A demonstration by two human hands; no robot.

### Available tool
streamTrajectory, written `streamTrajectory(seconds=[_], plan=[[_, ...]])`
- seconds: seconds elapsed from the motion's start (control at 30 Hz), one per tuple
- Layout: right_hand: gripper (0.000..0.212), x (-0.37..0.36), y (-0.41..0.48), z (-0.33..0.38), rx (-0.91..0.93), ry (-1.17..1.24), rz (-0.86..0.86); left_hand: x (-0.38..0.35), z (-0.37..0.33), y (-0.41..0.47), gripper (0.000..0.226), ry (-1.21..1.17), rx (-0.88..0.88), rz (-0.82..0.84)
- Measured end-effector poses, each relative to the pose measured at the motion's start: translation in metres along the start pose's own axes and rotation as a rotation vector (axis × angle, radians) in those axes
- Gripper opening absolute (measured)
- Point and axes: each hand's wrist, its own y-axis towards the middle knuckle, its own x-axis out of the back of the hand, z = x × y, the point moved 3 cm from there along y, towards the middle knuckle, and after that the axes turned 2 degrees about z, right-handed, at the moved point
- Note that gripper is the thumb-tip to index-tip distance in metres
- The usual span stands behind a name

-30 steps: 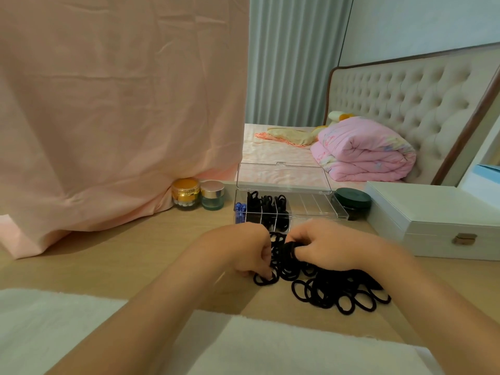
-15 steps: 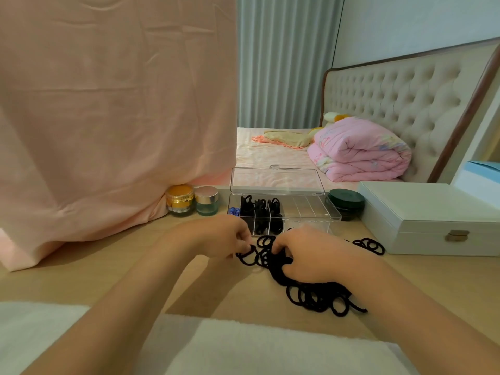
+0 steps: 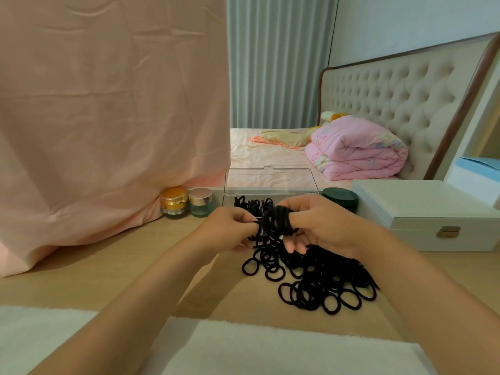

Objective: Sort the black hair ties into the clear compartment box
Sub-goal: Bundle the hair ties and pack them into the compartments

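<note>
A heap of loose black hair ties [image 3: 322,282] lies on the wooden table in front of me. Above its far end my right hand [image 3: 322,228] carries a thick bundle of hair ties [image 3: 276,220] looped over its fingers. My left hand [image 3: 230,228] pinches the left side of that bundle. Behind my hands stands the clear compartment box [image 3: 270,182] with its lid upright; several black ties sit in its left compartments, and my hands hide most of its base.
Two cosmetic jars [image 3: 186,203] stand left of the box by a hanging pink cloth [image 3: 108,104]. A dark green round tin [image 3: 341,198] and a white latched case [image 3: 427,215] sit to the right. A white towel [image 3: 243,347] covers the near edge.
Both hands rose off the heap toward the box. A bundle of ties is now gathered on my right fingers, with my left hand pinching it.
</note>
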Motion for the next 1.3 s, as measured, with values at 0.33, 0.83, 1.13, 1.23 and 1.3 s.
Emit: streamTrajectory(seconds=[0.33, 0.83, 1.13, 1.23, 1.3], plan=[[0.018, 0.000, 0.007, -0.015, -0.168, -0.135, -0.338, -0.009, -0.012, -0.010, 0.043, -0.516, 0.093, 0.278], [0.020, 0.034, 0.009, -0.017, -0.129, 0.029, -0.400, -0.007, -0.047, 0.015, 0.021, -0.175, -0.055, 0.318], [0.015, 0.044, 0.007, -0.003, 0.067, 0.081, -0.334, -0.013, -0.036, 0.036, 0.024, -0.165, -0.087, 0.202], [0.030, 0.036, 0.014, -0.008, 0.062, 0.005, -0.379, -0.020, -0.041, 0.032, 0.027, -0.190, -0.111, 0.325], [0.036, 0.032, 0.015, -0.012, 0.037, -0.014, -0.364, -0.020, -0.042, 0.029, 0.029, -0.213, -0.097, 0.390]])
